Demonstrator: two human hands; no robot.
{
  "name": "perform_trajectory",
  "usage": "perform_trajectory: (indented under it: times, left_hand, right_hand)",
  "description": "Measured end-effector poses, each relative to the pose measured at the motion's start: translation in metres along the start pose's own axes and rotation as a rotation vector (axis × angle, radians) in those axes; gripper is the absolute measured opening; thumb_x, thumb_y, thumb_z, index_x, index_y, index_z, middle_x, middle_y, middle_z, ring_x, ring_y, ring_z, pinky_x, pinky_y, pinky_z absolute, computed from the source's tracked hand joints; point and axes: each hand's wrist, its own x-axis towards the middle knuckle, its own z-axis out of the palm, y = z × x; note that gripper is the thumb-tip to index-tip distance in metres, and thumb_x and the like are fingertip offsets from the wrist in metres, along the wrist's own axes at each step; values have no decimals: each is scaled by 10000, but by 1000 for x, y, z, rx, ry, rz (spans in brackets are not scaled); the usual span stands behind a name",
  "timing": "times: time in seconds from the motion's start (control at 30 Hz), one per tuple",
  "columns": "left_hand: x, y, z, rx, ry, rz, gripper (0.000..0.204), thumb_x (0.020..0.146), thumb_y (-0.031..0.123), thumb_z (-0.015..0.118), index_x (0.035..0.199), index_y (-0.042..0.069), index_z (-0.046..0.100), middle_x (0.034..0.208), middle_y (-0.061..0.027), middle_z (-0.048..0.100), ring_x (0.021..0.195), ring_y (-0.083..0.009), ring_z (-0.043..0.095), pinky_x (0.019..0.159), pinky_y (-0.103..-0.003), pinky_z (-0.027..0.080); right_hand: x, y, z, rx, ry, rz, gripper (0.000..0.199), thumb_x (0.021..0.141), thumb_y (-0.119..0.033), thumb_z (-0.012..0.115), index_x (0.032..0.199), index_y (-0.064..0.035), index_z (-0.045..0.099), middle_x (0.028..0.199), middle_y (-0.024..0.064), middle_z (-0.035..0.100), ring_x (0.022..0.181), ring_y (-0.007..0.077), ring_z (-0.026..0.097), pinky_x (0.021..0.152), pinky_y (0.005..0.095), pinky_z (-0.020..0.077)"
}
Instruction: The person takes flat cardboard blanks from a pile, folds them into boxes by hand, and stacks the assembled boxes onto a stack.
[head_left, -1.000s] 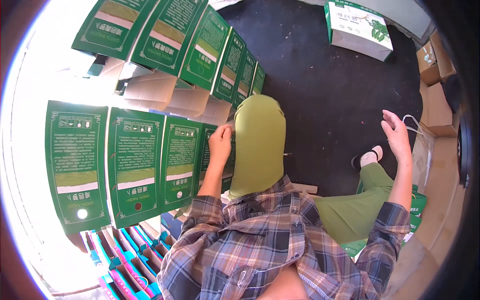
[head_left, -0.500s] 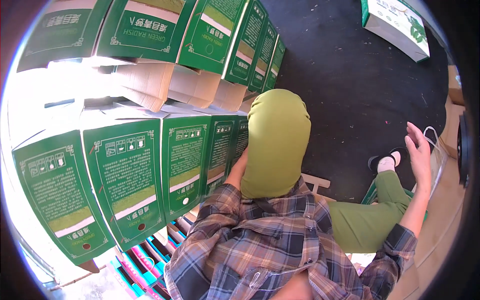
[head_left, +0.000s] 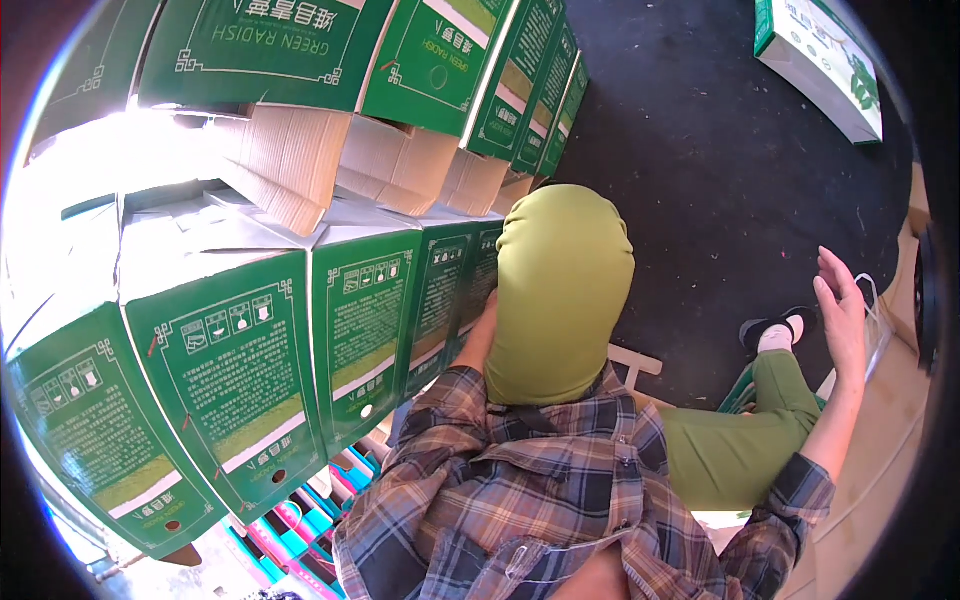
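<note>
My left hand (head_left: 487, 318) reaches down beside my raised knee, against the narrow sides of the green cartons. The knee hides its fingers, so what it touches or holds cannot be made out. My right hand (head_left: 842, 302) is lifted out to the right with its fingers stretched and nothing in it. On the left, a lower row of tall green cartons (head_left: 225, 355) stands side by side with white flaps on top. A second row of green cartons (head_left: 265, 55) leans above them, bare cardboard flaps (head_left: 285, 160) hanging from their near ends.
A white and green carton (head_left: 815, 65) lies on the dark floor (head_left: 690, 200) at the far right. Clear plastic strapping (head_left: 880, 325) and brown cardboard (head_left: 880, 420) line the right side. Pink and turquoise boxes (head_left: 285, 535) sit below the green row.
The whole view has shifted slightly: the near cartons sit farther left, while the floor carton appears farther right. Both hands keep nearly the same pose.
</note>
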Motion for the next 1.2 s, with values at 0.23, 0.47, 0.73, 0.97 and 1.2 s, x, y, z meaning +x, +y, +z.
perform_trajectory:
  times: [0.23,0.47,0.73,0.97,1.2]
  left_hand:
    - [56,-33,6,159,95,42,739,837,306,600,1454,188,210,1307,-237,483,1205,-380,471,995,-402,383]
    - [71,-72,24,264,254,146,733,847,290,591,1457,189,196,1298,-258,477,1199,-404,462,1018,-423,365]
    - [87,-83,-5,363,433,191,693,838,301,601,1435,199,264,1209,-206,567,1137,-390,520,984,-427,405]
    - [108,-79,-19,399,513,206,639,842,290,589,1411,210,310,1171,-187,593,1121,-371,536,971,-425,419]
    - [121,-88,-20,354,524,276,628,844,280,579,1413,210,322,1196,-204,573,1121,-367,533,976,-415,413]
  right_hand:
    - [16,23,3,-11,-35,-65,433,894,-112,519,1323,-71,472,1258,141,538,1144,206,510,991,318,380]
    - [27,90,-14,31,-15,-34,418,896,-86,526,1310,-55,482,1249,152,544,1147,207,515,1000,318,381]
    - [17,158,-2,150,61,8,416,909,-129,531,1320,-90,481,1239,117,554,1122,182,526,943,308,419]
    - [-8,206,4,234,153,218,415,927,-235,522,1331,-147,482,1277,57,544,1113,153,534,843,292,444]
    - [-9,216,4,314,163,232,420,930,-250,523,1332,-136,477,1287,61,537,1104,165,549,844,300,450]
